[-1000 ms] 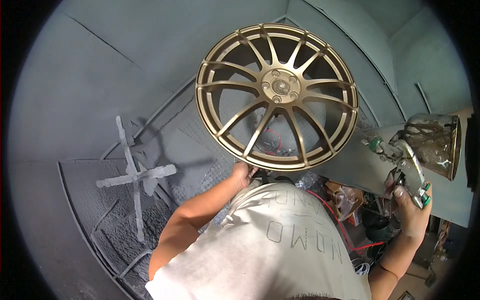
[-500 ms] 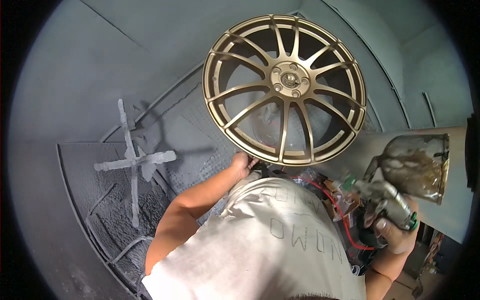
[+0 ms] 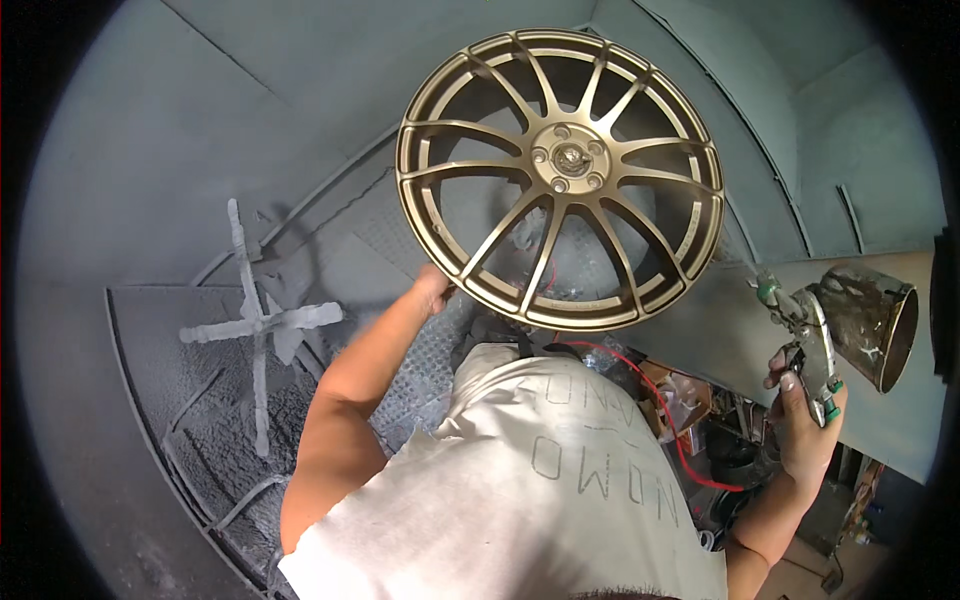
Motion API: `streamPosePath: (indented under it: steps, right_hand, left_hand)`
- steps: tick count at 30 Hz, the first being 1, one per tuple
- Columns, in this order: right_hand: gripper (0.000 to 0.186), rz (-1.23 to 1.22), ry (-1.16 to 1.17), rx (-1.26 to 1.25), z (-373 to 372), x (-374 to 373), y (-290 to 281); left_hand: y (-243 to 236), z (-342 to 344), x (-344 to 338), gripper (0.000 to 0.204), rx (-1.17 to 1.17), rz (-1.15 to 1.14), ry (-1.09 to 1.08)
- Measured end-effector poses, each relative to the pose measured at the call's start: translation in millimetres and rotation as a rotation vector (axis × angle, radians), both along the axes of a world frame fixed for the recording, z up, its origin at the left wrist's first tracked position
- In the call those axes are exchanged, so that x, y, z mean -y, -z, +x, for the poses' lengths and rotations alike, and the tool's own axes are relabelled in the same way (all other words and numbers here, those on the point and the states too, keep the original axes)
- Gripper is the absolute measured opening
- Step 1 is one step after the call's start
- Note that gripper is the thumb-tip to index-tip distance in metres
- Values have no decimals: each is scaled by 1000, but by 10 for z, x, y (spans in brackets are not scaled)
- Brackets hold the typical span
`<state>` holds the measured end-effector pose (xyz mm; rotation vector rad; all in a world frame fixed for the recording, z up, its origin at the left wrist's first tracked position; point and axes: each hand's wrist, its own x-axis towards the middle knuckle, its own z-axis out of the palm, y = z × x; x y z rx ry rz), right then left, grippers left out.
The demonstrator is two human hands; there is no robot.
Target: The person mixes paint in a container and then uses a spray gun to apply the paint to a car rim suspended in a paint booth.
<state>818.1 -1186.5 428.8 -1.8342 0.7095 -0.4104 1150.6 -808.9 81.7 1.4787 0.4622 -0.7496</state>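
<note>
A gold multi-spoke wheel rim (image 3: 571,203) stands ahead of me, its face toward me. At its lower left edge is my left hand (image 3: 433,288), closed on the outer lip, with the fingertips partly hidden behind it. Off to the right, my right hand (image 3: 803,405) is wrapped round the handle of a spray gun (image 3: 815,340). A paint-stained cup (image 3: 865,325) is fixed to the gun and leans to the right. The gun's green-tipped nozzle end points up and left, apart from the wheel. No spray is visible.
At the left stands a grey, paint-crusted cross-shaped stand (image 3: 262,322). A red hose (image 3: 685,458) curves past my right side, by a cardboard box (image 3: 690,400) and clutter. Grey booth walls (image 3: 220,130) surround the wheel. Patterned sheeting (image 3: 405,375) covers the floor.
My left hand has moved left and up along the rim's edge, and the wheel has turned clockwise. My right hand has raised the spray gun, and its cup now leans more to the right.
</note>
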Motion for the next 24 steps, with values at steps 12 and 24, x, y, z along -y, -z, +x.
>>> streamPosePath:
  steps: [12,24]
  right_hand:
    - [48,532,-106,-197,-599,-522,-106]
    - [41,113,170,-43,-915,-178,476]
  left_hand:
    - [85,-1430,946,23,-260,-205,33]
    - [84,-603,260,28,-47,-107,-14]
